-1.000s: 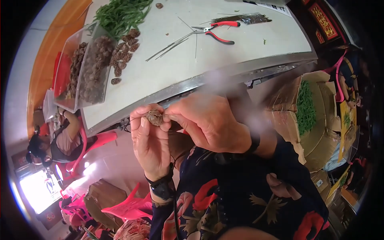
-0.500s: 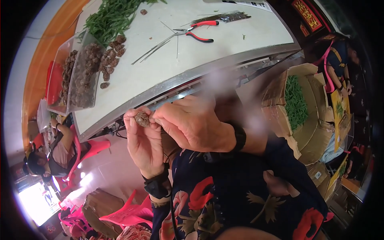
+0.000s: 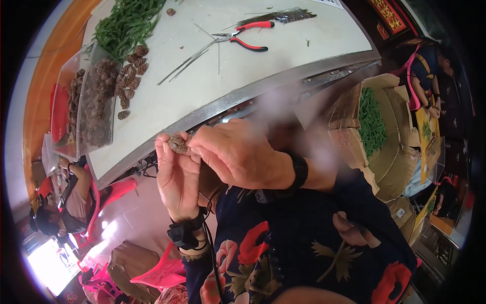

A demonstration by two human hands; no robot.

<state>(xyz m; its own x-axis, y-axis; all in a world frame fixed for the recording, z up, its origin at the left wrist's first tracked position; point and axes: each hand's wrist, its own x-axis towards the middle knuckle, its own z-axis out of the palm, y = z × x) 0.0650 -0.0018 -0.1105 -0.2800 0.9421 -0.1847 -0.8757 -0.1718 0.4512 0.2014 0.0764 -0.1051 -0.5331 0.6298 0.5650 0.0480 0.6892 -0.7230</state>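
Note:
Just off the near edge of the white table [image 3: 202, 96], a small brown pine cone [image 3: 177, 144] is gripped between the thumb and fingers of my left hand [image 3: 177, 177]. My right hand [image 3: 240, 157] is closed in a pinch right beside the cone, its fingertips against or very near its right side. Whatever is in that pinch is hidden by the fingers. Red-and-black pliers [image 3: 248, 38] lie on the table beyond, across several thin wires [image 3: 190, 63]. Loose pine cones [image 3: 130, 78] lie at the table's left.
A clear plastic box [image 3: 96, 109] of pine cones stands at the table's left edge, near a green leaf pile [image 3: 124, 28]. A dark shiny packet [image 3: 288, 16] lies at the back. On the right is a cardboard box [image 3: 395, 137] with greenery. People sit at both sides.
The view has shifted slightly, so the table's things appear a little further left. My left hand still grips the pine cone and my right still pinches beside it; the cone looks slightly turned.

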